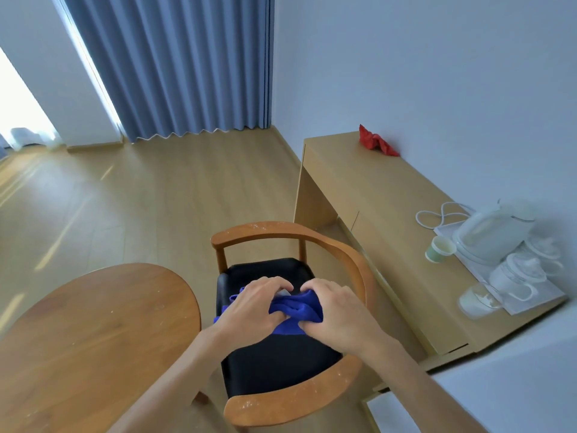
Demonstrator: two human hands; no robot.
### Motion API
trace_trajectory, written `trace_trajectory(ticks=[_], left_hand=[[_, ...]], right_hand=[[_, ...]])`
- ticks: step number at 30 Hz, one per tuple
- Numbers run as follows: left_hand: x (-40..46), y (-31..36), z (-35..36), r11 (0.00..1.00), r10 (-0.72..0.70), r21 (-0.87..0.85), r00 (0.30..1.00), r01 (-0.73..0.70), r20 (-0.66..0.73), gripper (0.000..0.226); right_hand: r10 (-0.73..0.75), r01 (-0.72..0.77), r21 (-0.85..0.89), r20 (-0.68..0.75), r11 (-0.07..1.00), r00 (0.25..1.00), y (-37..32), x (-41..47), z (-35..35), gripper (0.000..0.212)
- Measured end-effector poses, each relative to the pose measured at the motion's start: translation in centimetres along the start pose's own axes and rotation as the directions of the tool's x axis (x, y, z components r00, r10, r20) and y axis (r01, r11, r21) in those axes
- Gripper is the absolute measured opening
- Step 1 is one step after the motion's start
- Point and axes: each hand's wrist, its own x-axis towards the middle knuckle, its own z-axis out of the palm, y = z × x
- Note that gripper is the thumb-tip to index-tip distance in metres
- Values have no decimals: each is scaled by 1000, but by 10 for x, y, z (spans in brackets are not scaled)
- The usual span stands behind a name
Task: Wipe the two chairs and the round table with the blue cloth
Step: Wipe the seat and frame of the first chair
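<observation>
Gripping blue cloth (288, 310), both hands, over chair (281, 360).

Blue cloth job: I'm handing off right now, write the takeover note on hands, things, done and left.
Left hand and right hand both grip the bunched blue cloth, held over the black seat of the chair.
Round table stands to the chair's left.
Done: cannot confirm any surface as wiped; pale specks show on the chair's wooden arm rail and on the table top.
Left: this chair, the round table, and a second chair that is out of view.
</observation>
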Motion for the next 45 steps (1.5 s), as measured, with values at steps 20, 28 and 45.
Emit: trace_trajectory(ticks=[20, 28, 45], left_hand=[[-74, -39, 181, 259, -795, -334, 396, 906, 459, 42], [-67, -39, 177, 231, -746, -528, 497, 818, 444, 22], [-80, -79, 154, 887, 210, 454, 949, -84, -234, 24]], right_hand=[[484, -447, 440, 32, 778, 874, 81, -42, 112, 20], [493, -493, 423, 119, 760, 862, 61, -45, 132, 35], [510, -531, -14, 299, 847, 806, 51, -1, 136, 20]])
